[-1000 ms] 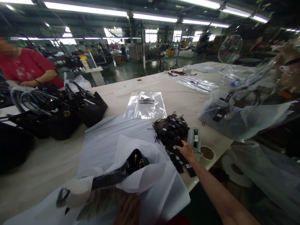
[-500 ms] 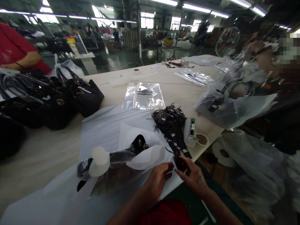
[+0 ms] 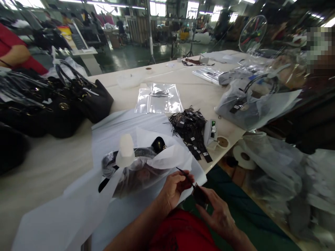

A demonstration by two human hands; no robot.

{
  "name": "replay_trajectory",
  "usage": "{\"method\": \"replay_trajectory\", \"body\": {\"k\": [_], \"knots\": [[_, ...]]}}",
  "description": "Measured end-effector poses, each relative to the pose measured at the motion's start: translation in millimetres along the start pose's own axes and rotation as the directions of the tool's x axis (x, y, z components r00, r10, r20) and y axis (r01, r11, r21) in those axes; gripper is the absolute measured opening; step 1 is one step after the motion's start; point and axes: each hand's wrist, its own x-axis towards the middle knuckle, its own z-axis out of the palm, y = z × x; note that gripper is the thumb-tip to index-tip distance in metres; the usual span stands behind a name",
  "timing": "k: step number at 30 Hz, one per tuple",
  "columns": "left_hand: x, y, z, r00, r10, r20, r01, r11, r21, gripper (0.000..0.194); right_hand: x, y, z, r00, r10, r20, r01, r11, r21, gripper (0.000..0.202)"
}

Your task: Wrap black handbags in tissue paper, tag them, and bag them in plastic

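Observation:
My right hand [image 3: 218,212] grips a dark hang tag [image 3: 200,196] between thumb and fingers, near the table's front edge. The tag's thin black cord [image 3: 185,174] runs up to my left hand [image 3: 176,188], which pinches it. Left of my hands lies a handbag [image 3: 138,174] in clear plastic and white tissue paper, with a white paper piece [image 3: 125,151] standing up on it. A dark tab with gold hardware [image 3: 158,144] shows at its far end. Beyond my hands is a heap of black hang tags [image 3: 190,129] with cords.
Black handbags [image 3: 65,104] crowd the left side. Flat clear plastic bags [image 3: 159,99] lie at mid table. A tape dispenser [image 3: 210,132] and a tape roll [image 3: 223,142] sit by the right edge. A wrapped handbag [image 3: 243,104] stands at right, near another person.
My hands have drawn back towards my body with the tag, away from the heap. My left hand has taken the cord. The view has tilted down.

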Motion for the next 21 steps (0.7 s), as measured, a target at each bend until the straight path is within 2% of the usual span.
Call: {"method": "replay_trajectory", "body": {"k": [6,17,21], "knots": [[-9.3,5.9,-12.2,0.999,0.033,0.012,-0.033,0.999,0.021,0.028,-3.6,-7.0,9.7,0.999,-0.033,-0.007,0.033,0.999,-0.022,0.039],[-18.3,16.7,-24.1,0.991,0.097,-0.095,-0.085,0.989,0.122,0.027,-1.5,-17.3,22.7,0.999,-0.037,0.034,0.037,0.999,-0.025,0.038],[-18.3,19.3,-30.0,0.975,0.153,-0.16,-0.125,0.978,0.169,0.027,-2.5,-21.2,26.4,0.996,-0.049,0.075,0.05,0.999,-0.006,0.04]]}}
